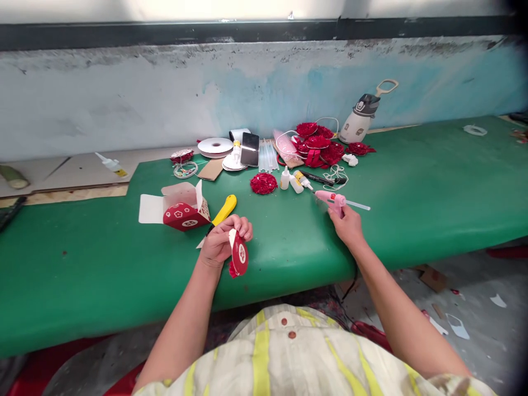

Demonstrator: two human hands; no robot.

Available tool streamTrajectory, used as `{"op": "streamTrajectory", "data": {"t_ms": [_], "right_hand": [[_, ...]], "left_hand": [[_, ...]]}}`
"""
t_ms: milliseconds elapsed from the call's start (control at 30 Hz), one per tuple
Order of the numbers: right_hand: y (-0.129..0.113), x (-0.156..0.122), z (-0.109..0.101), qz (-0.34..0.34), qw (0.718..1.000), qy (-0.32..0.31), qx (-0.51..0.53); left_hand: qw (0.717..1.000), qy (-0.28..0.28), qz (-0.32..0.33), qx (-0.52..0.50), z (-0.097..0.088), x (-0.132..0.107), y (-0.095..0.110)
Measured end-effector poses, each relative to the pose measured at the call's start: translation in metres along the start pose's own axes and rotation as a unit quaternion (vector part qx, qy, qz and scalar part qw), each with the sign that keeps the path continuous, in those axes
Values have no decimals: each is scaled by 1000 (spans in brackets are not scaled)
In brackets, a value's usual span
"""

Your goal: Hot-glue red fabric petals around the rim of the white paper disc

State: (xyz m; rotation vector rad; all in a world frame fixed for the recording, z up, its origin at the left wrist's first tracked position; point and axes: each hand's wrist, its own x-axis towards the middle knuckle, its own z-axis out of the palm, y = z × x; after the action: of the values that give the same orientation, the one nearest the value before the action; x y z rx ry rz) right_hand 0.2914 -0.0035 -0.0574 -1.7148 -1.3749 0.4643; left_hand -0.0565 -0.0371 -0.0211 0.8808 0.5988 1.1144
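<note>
Between the fingers and thumb of my left hand (225, 239) is a round red paper piece (240, 254) with a white printed emblem; some red ruffled material shows at its lower edge. My right hand (347, 224) is wrapped around the handle of a pink glue gun (332, 199), with a clear glue stick poking out of its back. The gun's nozzle points left, close to small white glue bottles (296, 182). Just behind my left hand lies a yellow utility knife (225, 210), partly hidden by it. An opened red and white box (186, 213) stands to its left.
A red ruffled rosette (264, 183) lies mid-table, with more heaped red rosettes (319, 144) behind. A ribbon spool (215, 145), a phone (249, 149), clear glue sticks (268, 155) and a drinking bottle (358, 120) stand along the wall side of the green table (103, 275).
</note>
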Motion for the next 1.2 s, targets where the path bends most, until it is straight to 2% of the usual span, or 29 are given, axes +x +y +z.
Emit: {"op": "streamTrajectory", "data": {"t_ms": [67,133,267,367,467,633,833,1200], "right_hand": [[-3,-9,-8,-2,1000,-16,22],[-11,-23,-19,-13,997,-57,49],[-36,-59,-37,-51,974,-208,74],[-51,-81,-38,-79,951,-294,56],[-60,-93,-31,-106,933,-342,36],[-64,-98,-26,-133,920,-369,10],[-62,-100,-22,-138,917,-373,-22],[-66,-102,-24,-148,910,-384,-39]], "left_hand": [[1000,-8,1,8,0,0,1],[999,-6,-3,31,-1,1,2],[996,39,-18,73,-7,4,3],[994,68,-23,80,-12,6,2],[993,88,-28,81,-15,6,-1],[991,110,-28,74,-19,5,-3],[987,137,-41,75,-16,4,-2],[983,137,-62,105,-13,3,-3]]}}
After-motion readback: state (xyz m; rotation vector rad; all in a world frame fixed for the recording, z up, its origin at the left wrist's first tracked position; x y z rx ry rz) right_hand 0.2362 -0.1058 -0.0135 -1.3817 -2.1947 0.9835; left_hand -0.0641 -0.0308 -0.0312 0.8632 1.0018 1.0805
